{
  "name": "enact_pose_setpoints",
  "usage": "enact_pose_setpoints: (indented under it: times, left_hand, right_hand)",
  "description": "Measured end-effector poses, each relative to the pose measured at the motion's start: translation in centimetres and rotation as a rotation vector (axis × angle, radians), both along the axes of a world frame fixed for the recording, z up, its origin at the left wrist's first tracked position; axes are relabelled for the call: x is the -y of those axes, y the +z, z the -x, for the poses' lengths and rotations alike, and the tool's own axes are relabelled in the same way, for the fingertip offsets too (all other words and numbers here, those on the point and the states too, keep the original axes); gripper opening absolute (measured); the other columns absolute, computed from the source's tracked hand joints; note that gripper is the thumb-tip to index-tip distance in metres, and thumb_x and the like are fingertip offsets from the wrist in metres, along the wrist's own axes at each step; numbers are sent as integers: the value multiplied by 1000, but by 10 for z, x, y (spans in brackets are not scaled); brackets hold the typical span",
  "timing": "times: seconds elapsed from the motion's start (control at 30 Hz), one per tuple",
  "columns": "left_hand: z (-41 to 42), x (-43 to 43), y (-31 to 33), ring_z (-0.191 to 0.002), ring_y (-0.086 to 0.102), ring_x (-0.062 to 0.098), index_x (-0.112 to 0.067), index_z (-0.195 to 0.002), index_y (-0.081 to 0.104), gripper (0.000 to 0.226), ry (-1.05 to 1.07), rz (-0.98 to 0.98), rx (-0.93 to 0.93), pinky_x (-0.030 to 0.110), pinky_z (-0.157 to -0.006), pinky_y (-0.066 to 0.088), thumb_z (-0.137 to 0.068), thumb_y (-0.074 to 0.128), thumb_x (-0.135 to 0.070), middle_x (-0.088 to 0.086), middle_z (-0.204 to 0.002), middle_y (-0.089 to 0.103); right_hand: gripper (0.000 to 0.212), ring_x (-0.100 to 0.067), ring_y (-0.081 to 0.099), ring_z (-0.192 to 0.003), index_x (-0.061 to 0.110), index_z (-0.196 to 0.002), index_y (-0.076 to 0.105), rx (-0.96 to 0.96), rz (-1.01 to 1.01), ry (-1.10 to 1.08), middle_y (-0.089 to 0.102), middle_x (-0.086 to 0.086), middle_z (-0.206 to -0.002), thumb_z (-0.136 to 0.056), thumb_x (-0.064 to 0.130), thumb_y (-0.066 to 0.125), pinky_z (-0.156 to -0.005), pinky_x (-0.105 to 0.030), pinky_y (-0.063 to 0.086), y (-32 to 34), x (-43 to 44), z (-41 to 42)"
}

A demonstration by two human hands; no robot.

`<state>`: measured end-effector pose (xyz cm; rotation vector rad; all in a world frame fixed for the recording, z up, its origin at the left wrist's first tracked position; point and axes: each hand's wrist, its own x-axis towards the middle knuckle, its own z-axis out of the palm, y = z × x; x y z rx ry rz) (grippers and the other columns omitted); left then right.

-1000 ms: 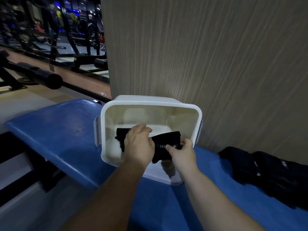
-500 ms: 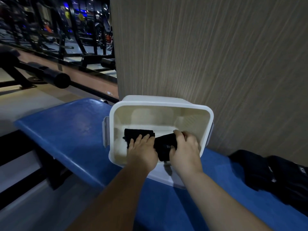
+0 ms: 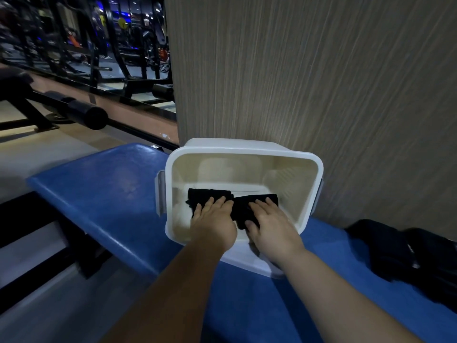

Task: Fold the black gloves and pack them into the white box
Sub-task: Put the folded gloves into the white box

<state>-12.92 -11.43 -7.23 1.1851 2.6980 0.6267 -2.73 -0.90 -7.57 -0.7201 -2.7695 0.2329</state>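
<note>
The white box [image 3: 243, 149] stands on a blue bench against a wood-grain wall. Two folded black gloves lie side by side on its floor: the left glove [image 3: 206, 195] and the right glove [image 3: 243, 209]. My left hand [image 3: 214, 220] presses flat on the left glove with straight fingers. My right hand [image 3: 268, 225] lies flat on the right glove, its thumb at the glove's near edge. Both hands reach over the box's near rim and hide the near parts of the gloves.
The blue bench [image 3: 111, 199] runs from left to lower right, with its front edge dropping to the floor. A pile of black fabric [image 3: 408, 258] lies on the bench at the right. The wall [image 3: 309, 70] rises just behind the box. Gym equipment [image 3: 81, 110] stands at the far left.
The right hand has let go of the second glove and laid it down beside the first. Both hands have flattened onto the gloves deeper in the box.
</note>
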Motion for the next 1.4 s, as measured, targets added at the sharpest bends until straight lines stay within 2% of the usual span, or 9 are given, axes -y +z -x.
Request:
enact_pose_setpoints:
  times: [0.37, 0.7, 0.93, 1.0, 1.1, 1.17, 1.23, 1.4]
  left_hand:
    - [1, -3, -5, -148, 5, 16, -28, -150, 22, 49, 25, -16, -21, 39, -119, -2, -102, 31, -30, -8, -160, 14]
    - [1, -4, -6, -148, 6, 16, -28, -150, 22, 50, 32, -21, -40, 39, -119, 0, -101, 33, -32, -7, -159, 16]
    - [-7, -7, 8, -147, 10, 17, -29, -148, 29, 48, 53, -69, -108, 43, -119, -2, -100, 33, -27, -8, -157, 24]
    - [-15, -8, 12, -145, 18, 17, -27, -146, 34, 46, 35, -113, -139, 40, -119, 4, -99, 35, -25, -7, -153, 33]
    - [-31, -10, 15, -130, 39, 19, -24, -138, 46, 41, -29, -179, -178, 33, -108, 26, -98, 38, -24, -3, -137, 51]
    - [-44, -12, 15, -125, 42, 20, -26, -136, 48, 38, -63, -182, -134, 32, -102, 30, -99, 38, -26, -3, -133, 53]
    - [-57, -15, 12, -123, 41, 19, -29, -133, 50, 36, -92, -171, -120, 32, -100, 31, -99, 37, -28, -5, -131, 53]
    - [-91, -32, 5, -115, 47, 19, -30, -119, 58, 29, -171, -163, -32, 36, -98, 39, -96, 41, -29, -7, -118, 58]
  right_hand:
    - [56, -16, 7, -148, 18, -151, 24, 72, 36, 24, 22, 1, -158, -100, 38, 39, -117, -25, 5, 1, -15, 17]
    - [58, -17, 8, -147, 17, -151, 23, 89, 67, 17, 22, 0, -158, -99, 37, 40, -117, -25, 4, 7, -16, 25]
    - [58, -15, 12, -147, 16, -150, 27, -173, 35, -1, 25, 0, -157, -97, 29, 47, -119, -26, 9, 8, 0, -1]
    - [54, -15, 19, -145, 17, -148, 31, -226, 56, 33, 27, 1, -155, -97, 26, 47, -118, -27, 15, 6, 4, -17]
    - [44, -14, 37, -132, 18, -139, 46, -285, 76, 24, 42, 2, -143, -95, 20, 50, -108, -24, 32, -4, 5, -49]
    - [36, -13, 44, -123, 19, -130, 56, -303, 76, -25, 50, 4, -132, -94, 17, 52, -97, -17, 32, -9, 3, -72]
    - [31, -12, 46, -117, 19, -122, 61, -330, 79, -81, 54, 6, -125, -92, 14, 54, -92, -16, 31, -12, -2, -95]
    - [31, -14, 49, -113, 15, -118, 65, -377, 63, -215, 56, 3, -117, -89, 8, 58, -95, -18, 33, -7, -18, -150]
